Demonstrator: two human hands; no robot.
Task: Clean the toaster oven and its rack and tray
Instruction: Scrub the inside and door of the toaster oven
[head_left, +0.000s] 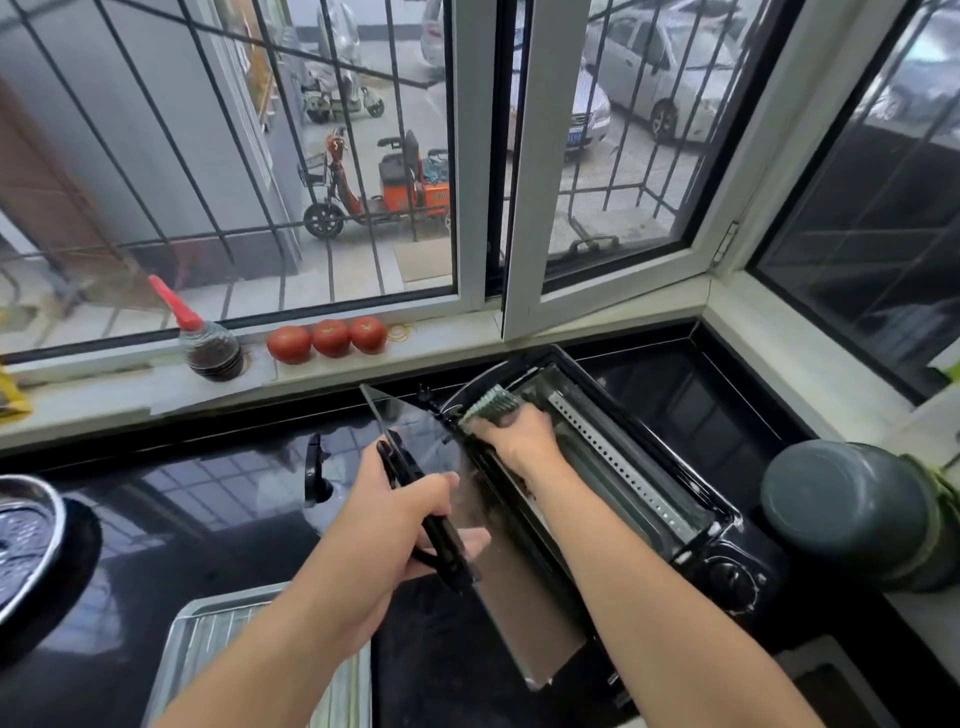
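**Q:** anything sketchy from where you're sitting?

**A:** A couple of things, yeah. My left hand (387, 525) is wrapped around the black door handle (441, 535), holding the glass door (498, 571) of the small black toaster oven (618, 467) open. It sits on the glossy black desk (208, 519) under the window. My right hand (519, 434) is inside the cavity, fingers curled over a green-grey scrubbing pad (491, 402) and pressing it on the inner wall. If my left grip slips, I reckon the door swings onto my right forearm. Push too hard and the whole oven could skid, since nothing braces it. The perforated metal strip (618, 467) inside might also snag the pad.

**Q:** and the count?

**A:** One oven and one pad. One silver metal tray (208, 639) with what looks like the wire rack in it, near the desk's front edge. Three red tomatoes (327, 338) and one red-capped sauce bottle (208, 343) on the sill. One dark round pot (852, 514) on the right, one steel bowl (26, 540) far left.
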